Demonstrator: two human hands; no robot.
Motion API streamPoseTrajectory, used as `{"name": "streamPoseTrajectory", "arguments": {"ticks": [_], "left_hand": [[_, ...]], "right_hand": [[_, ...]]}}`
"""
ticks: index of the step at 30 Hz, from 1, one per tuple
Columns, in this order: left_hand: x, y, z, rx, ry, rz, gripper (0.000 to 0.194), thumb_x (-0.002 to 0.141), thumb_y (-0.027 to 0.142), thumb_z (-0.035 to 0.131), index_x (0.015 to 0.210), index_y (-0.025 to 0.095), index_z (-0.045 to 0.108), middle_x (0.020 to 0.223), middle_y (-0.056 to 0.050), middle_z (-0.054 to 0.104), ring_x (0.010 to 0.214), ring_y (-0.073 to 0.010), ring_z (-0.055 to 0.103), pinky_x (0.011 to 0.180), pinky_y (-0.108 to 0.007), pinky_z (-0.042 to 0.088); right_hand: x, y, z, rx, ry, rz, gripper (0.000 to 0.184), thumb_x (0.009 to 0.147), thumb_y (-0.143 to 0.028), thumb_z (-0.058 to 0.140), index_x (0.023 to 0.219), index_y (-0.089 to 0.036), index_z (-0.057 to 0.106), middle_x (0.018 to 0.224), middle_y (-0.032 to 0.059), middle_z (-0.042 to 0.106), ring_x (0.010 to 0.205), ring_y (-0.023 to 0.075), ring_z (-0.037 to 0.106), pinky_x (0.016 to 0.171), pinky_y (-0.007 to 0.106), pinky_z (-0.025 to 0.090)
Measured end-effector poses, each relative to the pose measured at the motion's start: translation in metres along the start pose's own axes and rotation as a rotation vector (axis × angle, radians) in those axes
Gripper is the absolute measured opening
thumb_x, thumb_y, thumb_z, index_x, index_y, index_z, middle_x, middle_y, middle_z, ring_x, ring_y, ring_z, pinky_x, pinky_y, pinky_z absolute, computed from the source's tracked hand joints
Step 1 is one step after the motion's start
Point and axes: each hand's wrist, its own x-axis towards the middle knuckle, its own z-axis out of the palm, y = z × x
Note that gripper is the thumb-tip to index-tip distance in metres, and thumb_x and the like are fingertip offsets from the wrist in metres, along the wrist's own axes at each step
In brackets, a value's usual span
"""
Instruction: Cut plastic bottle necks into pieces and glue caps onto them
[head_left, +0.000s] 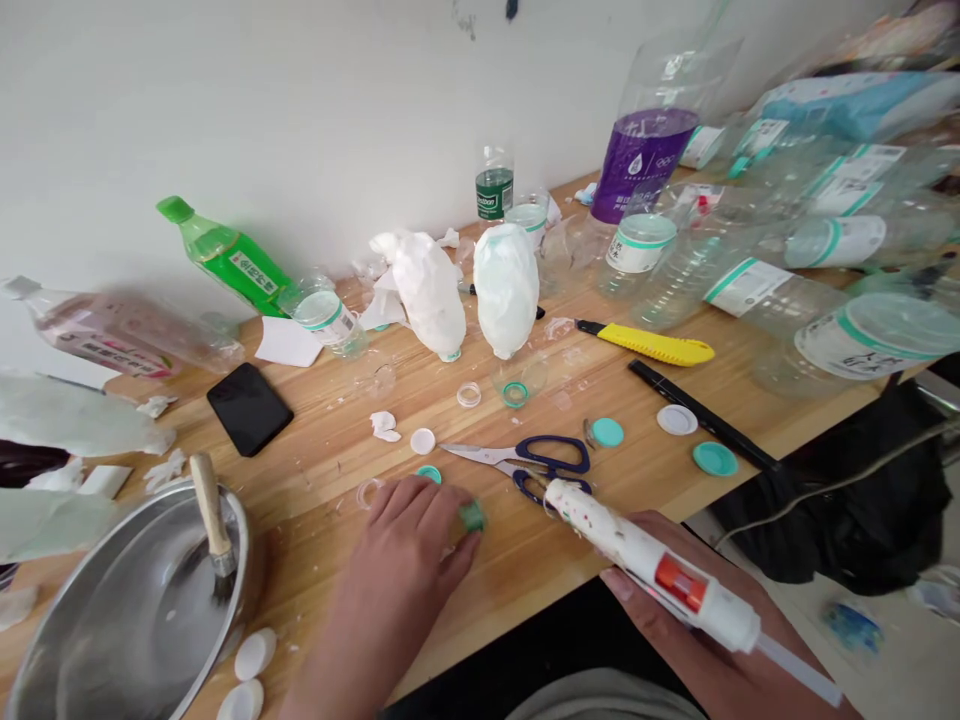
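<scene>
ngl the right hand is gripping that glue gun with its nozzle right by the scissors; a drip could gum them up or burn the left hand, pinching a green cap-like piece near them over the wooden table.

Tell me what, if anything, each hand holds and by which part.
Left hand: small green cap-like piece, by its side. Right hand: hot glue gun, from underneath; exact grip hidden.
</scene>
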Motion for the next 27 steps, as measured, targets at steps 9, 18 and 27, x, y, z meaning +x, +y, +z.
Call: {"name": "streamPoseTrajectory", "arguments": {"ticks": [9, 18, 27], "left_hand": [[-0.006, -0.008, 0.006, 0.036, 0.1, -0.003, 0.023, 0.082, 0.024, 0.072, 0.102, 0.02, 0.061, 0.091, -0.005, 0.071, 0.088, -0.0241, 0.063, 0.082, -0.039, 0.044], [-0.02, -0.008, 0.008, 0.051, 0.108, -0.086, 0.039, 0.082, 0.032, 0.072, 0.115, 0.017, 0.06, 0.107, -0.009, 0.071, 0.107, -0.0299, 0.058, 0.096, -0.049, 0.041], [-0.023, -0.007, 0.006, 0.045, 0.015, -0.09, 0.035, 0.081, 0.032, 0.074, 0.112, 0.02, 0.064, 0.11, -0.006, 0.071, 0.108, -0.0296, 0.057, 0.096, -0.05, 0.041]], "right_hand": [[-0.005, -0.001, 0.025, 0.087, -0.249, -0.04, 0.008, 0.091, -0.036, 0.054, 0.096, -0.03, 0.056, 0.095, 0.0, 0.063, 0.093, 0.0182, 0.066, 0.078, 0.022, 0.056], [-0.01, -0.011, 0.037, 0.124, -0.203, 0.001, 0.01, 0.093, -0.038, 0.05, 0.094, -0.029, 0.053, 0.088, -0.0008, 0.059, 0.078, 0.0147, 0.064, 0.072, 0.022, 0.052], [-0.018, -0.006, 0.045, 0.007, -0.237, -0.048, 0.007, 0.094, -0.031, 0.047, 0.094, -0.026, 0.052, 0.088, 0.0012, 0.059, 0.079, 0.014, 0.064, 0.071, 0.022, 0.053]]}}
